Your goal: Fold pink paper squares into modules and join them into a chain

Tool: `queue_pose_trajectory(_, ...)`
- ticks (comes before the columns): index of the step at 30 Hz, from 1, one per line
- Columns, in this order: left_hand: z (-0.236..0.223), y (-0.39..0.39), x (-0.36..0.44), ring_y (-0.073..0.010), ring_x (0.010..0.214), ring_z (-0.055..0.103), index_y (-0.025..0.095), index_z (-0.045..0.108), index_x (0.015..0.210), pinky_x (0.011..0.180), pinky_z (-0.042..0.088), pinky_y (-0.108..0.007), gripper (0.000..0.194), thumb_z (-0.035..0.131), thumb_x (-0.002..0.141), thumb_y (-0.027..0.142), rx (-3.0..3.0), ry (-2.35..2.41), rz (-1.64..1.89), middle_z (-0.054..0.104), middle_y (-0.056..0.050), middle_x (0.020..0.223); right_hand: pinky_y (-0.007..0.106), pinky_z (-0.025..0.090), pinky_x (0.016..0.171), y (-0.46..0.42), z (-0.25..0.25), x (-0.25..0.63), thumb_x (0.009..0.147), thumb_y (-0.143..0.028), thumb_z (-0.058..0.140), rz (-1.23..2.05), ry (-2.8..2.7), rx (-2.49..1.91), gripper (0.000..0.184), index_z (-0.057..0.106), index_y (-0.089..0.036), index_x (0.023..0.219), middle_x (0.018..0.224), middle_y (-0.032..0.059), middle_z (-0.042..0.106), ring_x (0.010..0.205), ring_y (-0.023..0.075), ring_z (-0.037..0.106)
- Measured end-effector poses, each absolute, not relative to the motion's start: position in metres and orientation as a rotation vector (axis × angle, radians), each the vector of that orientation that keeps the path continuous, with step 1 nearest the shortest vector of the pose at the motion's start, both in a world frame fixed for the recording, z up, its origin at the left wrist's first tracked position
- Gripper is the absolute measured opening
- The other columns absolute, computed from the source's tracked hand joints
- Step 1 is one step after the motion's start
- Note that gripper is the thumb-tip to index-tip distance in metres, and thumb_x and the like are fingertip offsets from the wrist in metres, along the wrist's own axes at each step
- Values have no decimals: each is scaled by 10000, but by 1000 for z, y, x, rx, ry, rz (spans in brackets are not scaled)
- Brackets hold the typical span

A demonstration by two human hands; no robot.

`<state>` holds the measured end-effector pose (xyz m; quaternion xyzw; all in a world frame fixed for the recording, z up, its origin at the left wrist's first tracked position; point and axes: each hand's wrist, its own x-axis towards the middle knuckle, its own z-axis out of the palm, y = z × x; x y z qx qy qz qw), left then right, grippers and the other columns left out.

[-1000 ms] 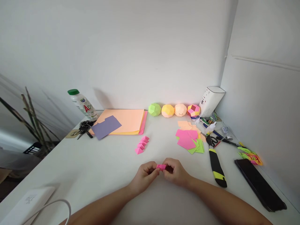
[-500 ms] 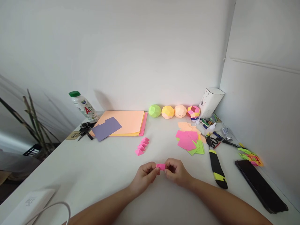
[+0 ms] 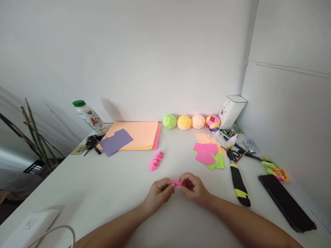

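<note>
A small folded piece of pink paper (image 3: 177, 183) is held between my two hands above the near middle of the table. My left hand (image 3: 158, 196) pinches its left end between thumb and fingers. On its right end, the fingertips of my right hand (image 3: 195, 187) are closed. Just beyond my left hand, several folded pink paper pieces (image 3: 156, 161) stand in a slanting row. To the right lies a loose pile of flat pink paper pieces (image 3: 206, 153), with green pieces (image 3: 219, 162) partly under them and peach ones (image 3: 204, 137) behind.
Four-coloured paper balls, among them a green ball (image 3: 169, 122), line the wall. Peach sheets (image 3: 139, 132) carry a purple piece (image 3: 116, 141). A bottle (image 3: 90, 117) and keys (image 3: 91, 143) are left; scissors (image 3: 239, 184), a glue bottle (image 3: 231, 141) and a black phone-like slab (image 3: 287, 203) right.
The pink paper between my fingers has turned from showing a flat face to a narrower, edge-on strip. My right fingers have shifted slightly up and left over its end.
</note>
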<state>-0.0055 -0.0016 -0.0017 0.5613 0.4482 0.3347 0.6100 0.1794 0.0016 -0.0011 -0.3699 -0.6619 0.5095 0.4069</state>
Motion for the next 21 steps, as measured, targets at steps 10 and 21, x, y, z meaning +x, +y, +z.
queue_pose_trajectory(10,4,-2,-5,-67,419,329,142,619,791,438,286,-202,367,494,844,483,1253,963,795,407,69,460,251,461,570,6,-10,178,810,-132,530,881,-1858,-756,102,591,-185,748,786,58,592,678,144,567)
queue_pose_trajectory(21,-2,-3,-1,-55,421,331,139,599,968,396,271,-189,426,575,774,517,1205,992,837,449,62,542,260,514,603,6,-14,178,826,-185,552,870,-1901,-789,119,667,-181,858,809,79,651,708,160,622)
